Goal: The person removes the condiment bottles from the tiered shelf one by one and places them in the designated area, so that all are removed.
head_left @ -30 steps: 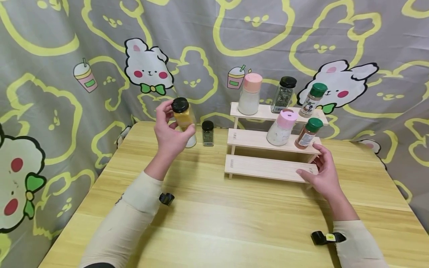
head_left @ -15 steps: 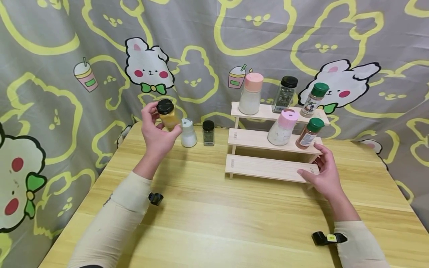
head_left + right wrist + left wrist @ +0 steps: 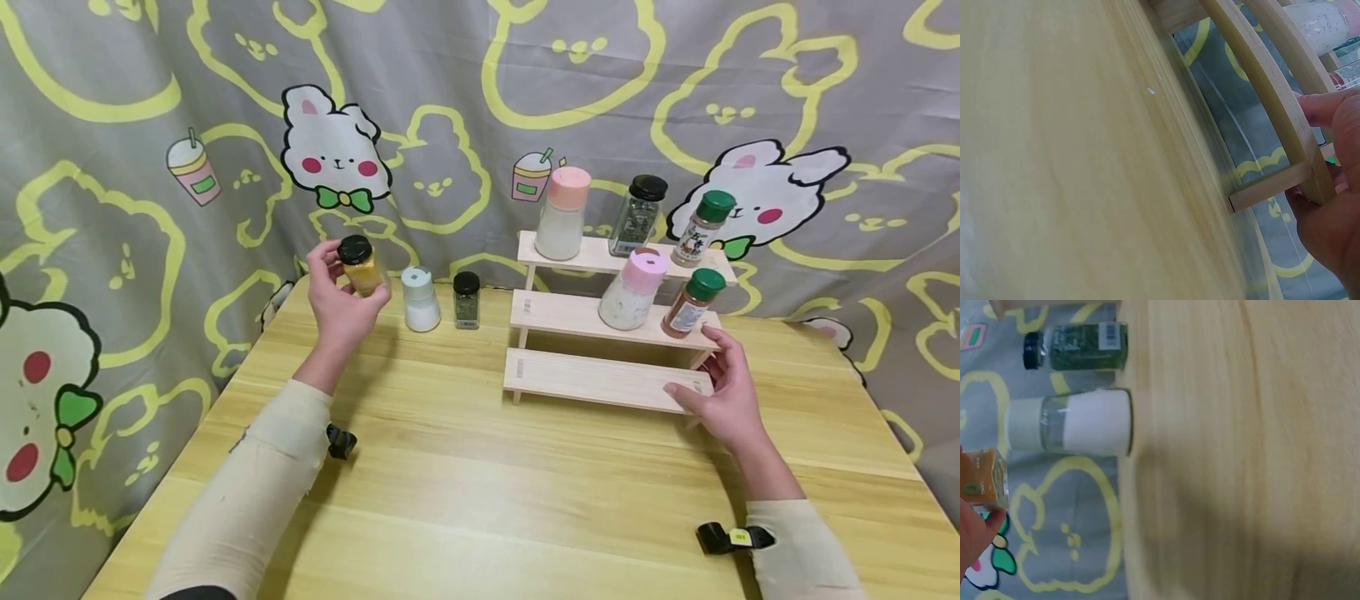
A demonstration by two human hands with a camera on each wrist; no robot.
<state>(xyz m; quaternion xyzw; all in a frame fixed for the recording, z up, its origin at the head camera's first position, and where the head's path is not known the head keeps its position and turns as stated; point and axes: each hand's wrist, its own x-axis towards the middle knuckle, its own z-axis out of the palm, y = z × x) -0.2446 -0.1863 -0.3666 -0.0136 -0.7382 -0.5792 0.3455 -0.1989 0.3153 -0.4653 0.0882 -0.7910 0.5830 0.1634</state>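
My left hand (image 3: 341, 304) pinches a black-capped spice jar (image 3: 362, 271) with yellow-orange contents, held off the table at the back left. In the left wrist view the jar (image 3: 984, 478) shows at the left edge, its base clear of the tabletop. Just right of it stand a shaker (image 3: 422, 300) with a pale grey-blue cap and white contents, then a small black-capped jar (image 3: 467, 302) of green herbs. My right hand (image 3: 727, 396) grips the right end of the three-tier wooden rack (image 3: 592, 379), thumb on the lowest shelf. Some right fingers are hidden behind the rack.
On the top shelf stand a pink-capped shaker (image 3: 561, 221), a black-capped herb jar (image 3: 637, 221) and a green-capped bottle (image 3: 701, 229). The middle shelf bears a shaker with a pink-purple lid (image 3: 632, 292) and a green-capped red-brown bottle (image 3: 686, 308). A patterned curtain (image 3: 442, 75) hangs behind the table (image 3: 480, 500).
My left hand has carried the yellow-orange jar left and slightly lower, uncovering the shaker with white contents. The right hand stays on the rack, which has not visibly moved.
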